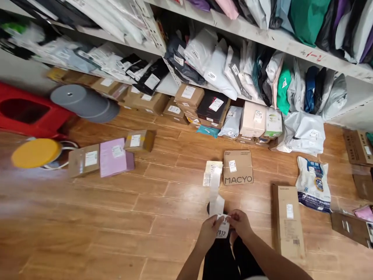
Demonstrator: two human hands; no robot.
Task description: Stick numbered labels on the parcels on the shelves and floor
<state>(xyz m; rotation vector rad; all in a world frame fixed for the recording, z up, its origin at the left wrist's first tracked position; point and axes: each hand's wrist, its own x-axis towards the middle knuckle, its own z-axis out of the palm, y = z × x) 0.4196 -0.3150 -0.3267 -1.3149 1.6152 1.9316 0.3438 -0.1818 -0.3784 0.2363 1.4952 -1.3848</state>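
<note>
both hands, left hand (209,231) and right hand (240,223), pinch a numbered label (223,230) low over the wood floor (116,217), its paper strip (216,190) rising toward the macyo box (238,167). long carton (287,221) lies just right; bare floor spreads left.

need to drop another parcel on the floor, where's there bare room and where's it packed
Bare wooden floor runs wide to the left of the hands, below the pink parcel. A smaller gap lies between the MACYO box and the long box. It is crowded under the shelf, where boxes and bags sit packed together.
</note>
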